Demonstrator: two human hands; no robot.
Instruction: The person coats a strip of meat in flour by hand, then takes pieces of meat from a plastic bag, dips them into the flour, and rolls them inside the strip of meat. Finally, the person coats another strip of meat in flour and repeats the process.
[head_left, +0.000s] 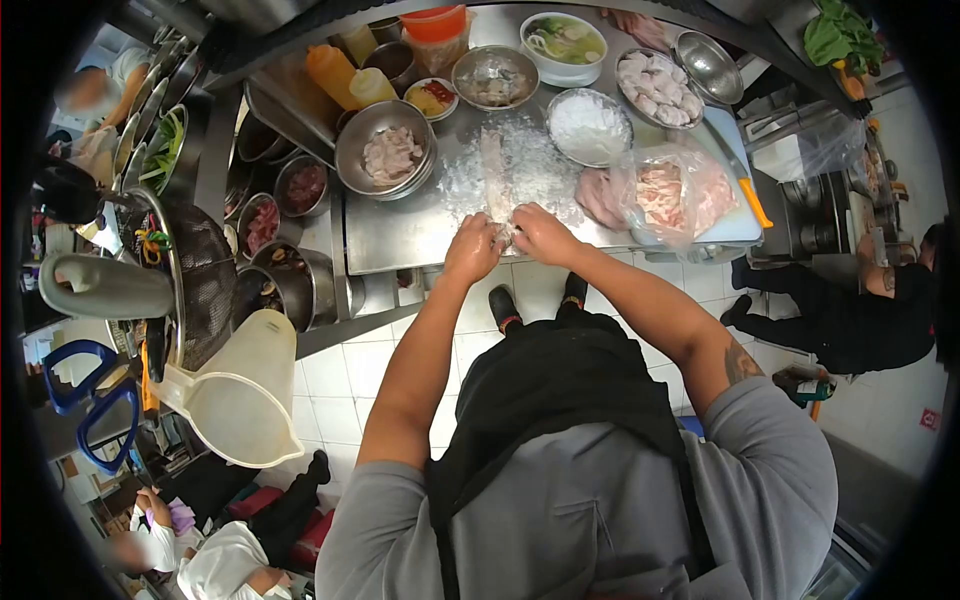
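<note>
My left hand and my right hand are side by side at the front edge of the steel counter. Between them, their closed fingers pinch the near end of a long pale floured strip, which runs away from me across scattered white flour. What the strip is made of is hard to tell. A bowl of white powder stands beyond it on the right. Left of the strip, a steel bowl holds pale meat pieces. Nearest my right hand lies raw meat beside a clear plastic bag of meat.
A knife with an orange handle lies at the right on a white board. Bowls and squeeze bottles line the back. A plastic jug and blue-handled scissors are at left. Other people are at both sides.
</note>
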